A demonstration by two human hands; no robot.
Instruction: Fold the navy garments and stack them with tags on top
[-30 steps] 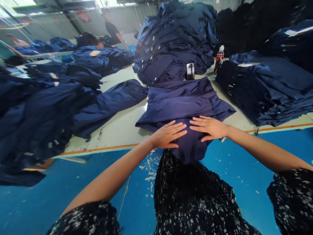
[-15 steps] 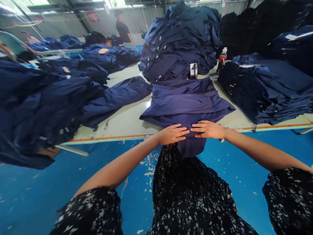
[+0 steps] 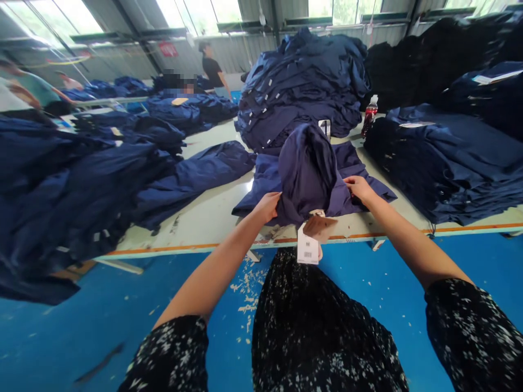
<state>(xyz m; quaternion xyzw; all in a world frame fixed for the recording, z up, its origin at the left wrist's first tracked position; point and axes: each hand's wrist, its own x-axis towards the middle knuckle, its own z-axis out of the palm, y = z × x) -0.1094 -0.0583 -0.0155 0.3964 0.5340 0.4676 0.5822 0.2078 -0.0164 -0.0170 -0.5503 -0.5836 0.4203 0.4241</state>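
A navy hooded jacket (image 3: 265, 177) lies folded on the table in front of me. Its hood (image 3: 304, 169) is flipped back and stands up, bulging over the folded body. At the neck, a white paper tag (image 3: 308, 250) marked M and a brown tag (image 3: 321, 227) hang over the table's front edge. My left hand (image 3: 268, 207) pinches the cloth left of the hood, fingertips partly hidden. On the other side, my right hand (image 3: 359, 189) grips the jacket's cloth near its right shoulder.
A tall heap of navy garments (image 3: 302, 81) stands behind the jacket, with a phone (image 3: 324, 127) against it. Right are a bottle of red drink (image 3: 370, 115) and stacked garments (image 3: 461, 158). More garments (image 3: 102, 179) cover the left. Several people are at far tables.
The hood, which hung toward me below the table edge, is now flipped up and back over the jacket. The tags have come into sight. My hands have moved apart, from lying flat to gripping.
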